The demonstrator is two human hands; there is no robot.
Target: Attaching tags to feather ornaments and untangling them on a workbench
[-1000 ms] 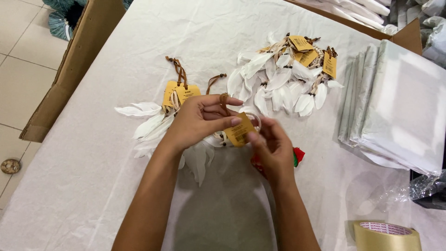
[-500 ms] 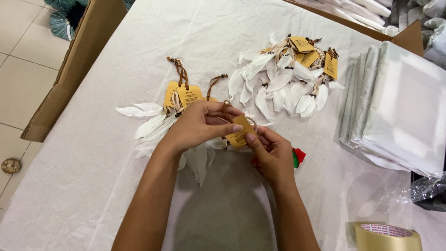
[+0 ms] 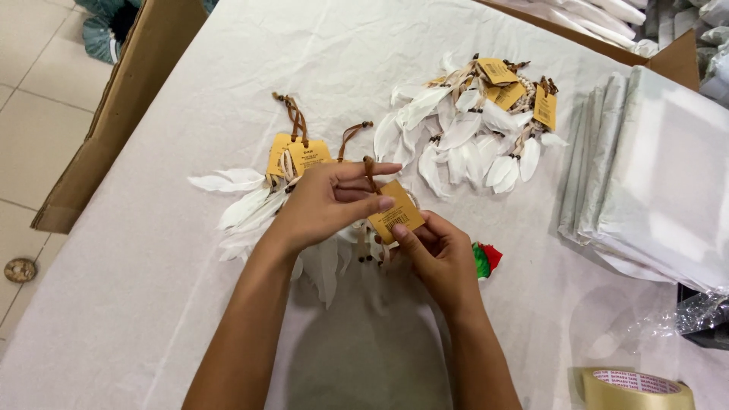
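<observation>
At the near edge of the table (image 3: 137, 319), a roll of tan packing tape (image 3: 634, 389) is cut off by the bottom of the view near the right corner, and both forearms come up from that same edge. The right hand (image 3: 437, 254) pinches the lower corner of a small yellow paper tag (image 3: 396, 218) between thumb and fingertips. The left hand (image 3: 330, 201) closes loosely over the tag's upper edge, index finger stretched out along a brown cord (image 3: 370, 168) that loops over it.

The tag belongs to a white feather ornament (image 3: 326, 262) lying under both hands near the middle of the table; the hands hide most of it, so only some feathers and a few dark beads show below the palms. A small red and green object (image 3: 484, 259) sits just beside the right hand, partly hidden and too unclear to name.

Just beyond the left hand lies a second feather ornament (image 3: 262, 193) with its own yellow tag and brown cord. Farther back, a pile of tagged feather ornaments (image 3: 474, 129) lies tangled, individual pieces hard to separate.

A stack of clear plastic bags (image 3: 645, 175) fills the right edge. A cardboard box (image 3: 99, 121) stands along the left edge. White cloth lies open between the hands and the left edge.
</observation>
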